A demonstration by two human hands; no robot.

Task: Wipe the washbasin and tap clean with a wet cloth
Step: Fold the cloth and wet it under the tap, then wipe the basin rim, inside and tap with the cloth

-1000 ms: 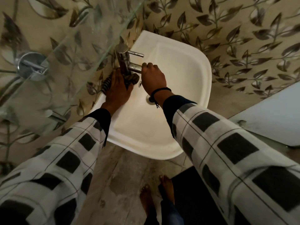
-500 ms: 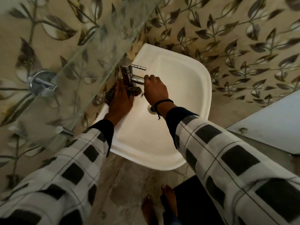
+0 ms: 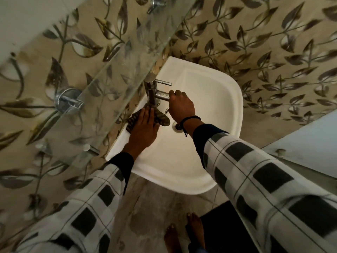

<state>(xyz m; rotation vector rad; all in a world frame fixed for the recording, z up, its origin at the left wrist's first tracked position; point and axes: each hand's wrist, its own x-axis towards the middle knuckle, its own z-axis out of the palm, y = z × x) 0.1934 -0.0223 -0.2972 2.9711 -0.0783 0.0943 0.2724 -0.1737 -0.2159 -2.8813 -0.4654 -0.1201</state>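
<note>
The left hand covers most of the cloth; the right hand hides where the tap ends.

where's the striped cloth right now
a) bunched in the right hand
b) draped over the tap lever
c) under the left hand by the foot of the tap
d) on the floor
c: the left hand lies flat on the cloth on the washbasin rim, at the foot of the tap, while the right hand grips the tap alone.
</note>
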